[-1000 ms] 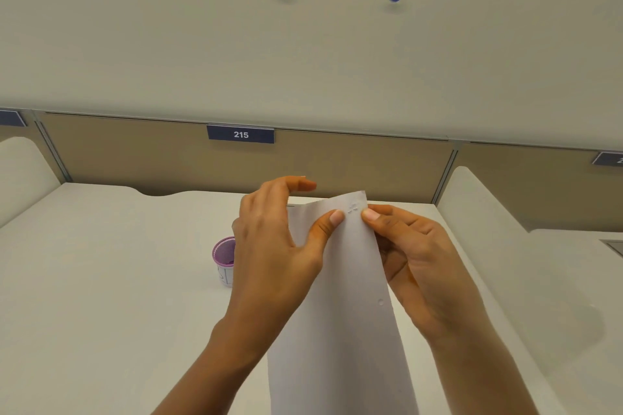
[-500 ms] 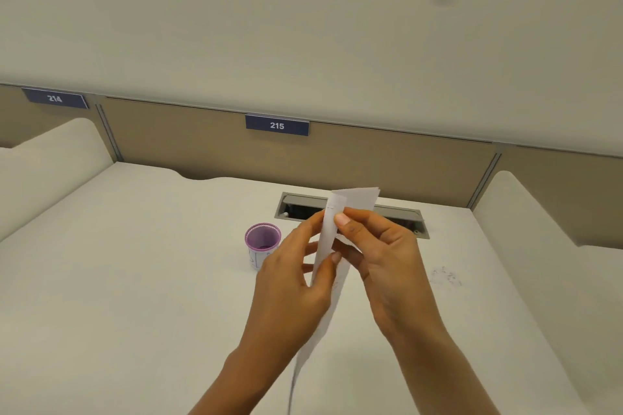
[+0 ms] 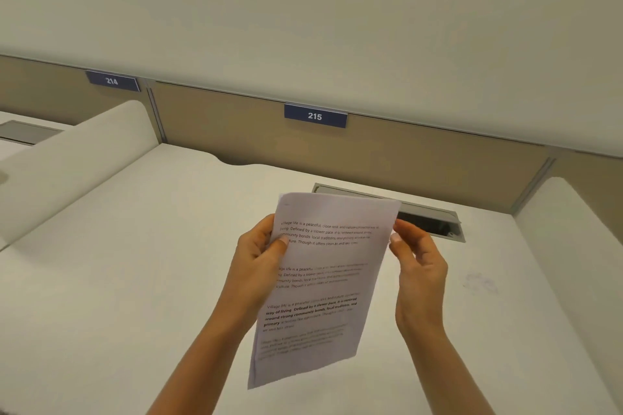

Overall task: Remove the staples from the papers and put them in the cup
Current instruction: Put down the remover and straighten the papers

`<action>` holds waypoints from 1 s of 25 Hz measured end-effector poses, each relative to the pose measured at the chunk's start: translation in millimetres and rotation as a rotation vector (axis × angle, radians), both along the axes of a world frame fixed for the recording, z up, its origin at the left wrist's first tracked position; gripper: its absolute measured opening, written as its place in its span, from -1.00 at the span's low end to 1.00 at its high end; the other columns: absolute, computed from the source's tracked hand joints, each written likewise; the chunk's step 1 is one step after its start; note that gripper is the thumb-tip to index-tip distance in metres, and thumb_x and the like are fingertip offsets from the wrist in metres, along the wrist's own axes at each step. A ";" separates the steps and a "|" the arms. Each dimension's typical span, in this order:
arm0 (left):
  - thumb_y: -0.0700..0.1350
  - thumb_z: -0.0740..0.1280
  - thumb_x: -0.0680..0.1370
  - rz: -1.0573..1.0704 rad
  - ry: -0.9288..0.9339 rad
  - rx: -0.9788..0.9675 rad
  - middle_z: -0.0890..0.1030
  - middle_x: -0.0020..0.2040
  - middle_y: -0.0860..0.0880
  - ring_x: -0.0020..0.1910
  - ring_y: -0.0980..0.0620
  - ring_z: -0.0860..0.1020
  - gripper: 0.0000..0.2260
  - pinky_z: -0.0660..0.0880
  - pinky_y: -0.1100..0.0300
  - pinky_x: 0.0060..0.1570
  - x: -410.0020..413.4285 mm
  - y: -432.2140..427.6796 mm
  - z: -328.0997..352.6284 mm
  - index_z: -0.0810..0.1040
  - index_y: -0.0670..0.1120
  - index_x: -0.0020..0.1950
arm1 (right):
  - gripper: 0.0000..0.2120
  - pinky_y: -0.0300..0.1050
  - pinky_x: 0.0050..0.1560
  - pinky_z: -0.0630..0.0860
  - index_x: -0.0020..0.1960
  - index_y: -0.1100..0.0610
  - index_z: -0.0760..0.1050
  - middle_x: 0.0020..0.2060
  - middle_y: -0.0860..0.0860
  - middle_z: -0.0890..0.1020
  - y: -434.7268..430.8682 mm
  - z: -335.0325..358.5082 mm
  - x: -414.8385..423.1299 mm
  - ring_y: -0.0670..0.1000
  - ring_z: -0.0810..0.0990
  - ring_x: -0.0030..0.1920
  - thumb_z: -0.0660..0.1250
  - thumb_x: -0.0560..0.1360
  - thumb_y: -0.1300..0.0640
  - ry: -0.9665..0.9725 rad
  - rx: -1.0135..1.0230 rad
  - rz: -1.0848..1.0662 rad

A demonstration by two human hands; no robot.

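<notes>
I hold the stapled papers (image 3: 323, 280) upright above the white desk (image 3: 118, 280), printed side facing me. My left hand (image 3: 259, 259) grips their left edge, thumb on the text. My right hand (image 3: 418, 266) is at the upper right edge, thumb and forefinger pinching the sheet's border. A tiny mark shows at the papers' top left corner (image 3: 286, 204); I cannot tell if it is a staple. The cup is hidden from view.
A grey cable slot (image 3: 435, 222) is sunk into the desk behind the papers. Faint small specks (image 3: 478, 283) lie on the desk right of my right hand. White dividers rise at the left (image 3: 74, 152) and right (image 3: 573, 229). A tan back panel carries label 215 (image 3: 315, 115).
The papers were turned over, from blank back through edge-on to printed side facing me. My hands moved apart to opposite edges. The view swung, and the purple cup is no longer visible.
</notes>
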State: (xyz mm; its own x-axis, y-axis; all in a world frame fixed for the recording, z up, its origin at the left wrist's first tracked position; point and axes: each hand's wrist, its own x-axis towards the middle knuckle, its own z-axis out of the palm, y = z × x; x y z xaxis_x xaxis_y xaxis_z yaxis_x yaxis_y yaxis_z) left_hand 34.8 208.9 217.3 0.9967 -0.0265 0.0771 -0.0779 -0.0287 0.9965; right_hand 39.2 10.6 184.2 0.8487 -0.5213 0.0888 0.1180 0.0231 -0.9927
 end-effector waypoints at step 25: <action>-0.24 0.28 0.57 0.217 0.464 0.049 0.70 -0.12 -0.11 -0.09 -0.09 0.65 -0.86 0.57 0.13 -0.15 52.5 128.7 -128.1 0.64 -0.15 0.01 | -0.78 -0.07 -0.09 0.58 0.09 0.14 0.60 -0.03 0.02 0.72 79.8 -118.9 34.1 0.04 0.67 -0.03 0.21 0.58 0.29 0.482 0.308 0.392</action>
